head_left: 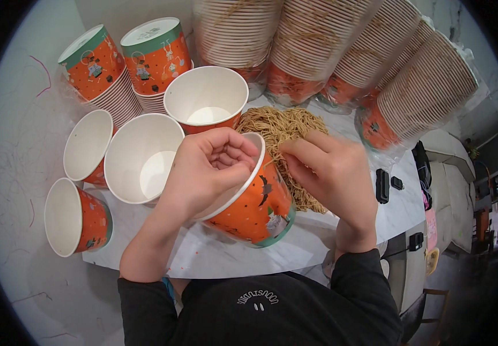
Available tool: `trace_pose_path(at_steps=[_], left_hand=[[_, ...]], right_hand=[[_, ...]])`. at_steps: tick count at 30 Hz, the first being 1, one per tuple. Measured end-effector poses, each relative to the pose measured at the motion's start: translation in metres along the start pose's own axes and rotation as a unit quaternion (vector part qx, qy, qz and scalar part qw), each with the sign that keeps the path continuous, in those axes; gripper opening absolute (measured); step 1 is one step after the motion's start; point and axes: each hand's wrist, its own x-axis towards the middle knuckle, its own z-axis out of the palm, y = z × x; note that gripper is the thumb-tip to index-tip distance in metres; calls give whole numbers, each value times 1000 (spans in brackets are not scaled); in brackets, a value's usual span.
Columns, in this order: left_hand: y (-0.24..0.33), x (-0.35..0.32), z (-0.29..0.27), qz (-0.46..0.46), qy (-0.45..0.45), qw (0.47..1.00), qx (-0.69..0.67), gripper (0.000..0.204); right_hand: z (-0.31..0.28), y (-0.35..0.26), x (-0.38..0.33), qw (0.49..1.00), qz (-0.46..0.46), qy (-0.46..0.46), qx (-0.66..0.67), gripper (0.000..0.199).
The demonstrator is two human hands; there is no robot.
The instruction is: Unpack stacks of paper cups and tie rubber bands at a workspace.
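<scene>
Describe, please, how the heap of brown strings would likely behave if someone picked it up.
The heap of brown strings would probably be floppy, since its thin strands curve loosely. It may snag or trail rather than lift cleanly, as many strands cross.

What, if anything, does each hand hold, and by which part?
The left hand is at the rim of the orange bucket, grip unclear. The right hand seems to pinch a tan strand; which part is hidden.
</scene>
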Motion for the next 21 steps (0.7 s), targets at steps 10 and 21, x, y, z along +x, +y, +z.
trace_pose_path(at_steps=[10,21], left_hand=[[2,-12,13,97,45,992,64,22],[-3,-17,17,172,43,978,106,15]], right_hand=[[9,-28,4,959,70,71,265,22],[8,-22,3,926,168,-1,337,20]])
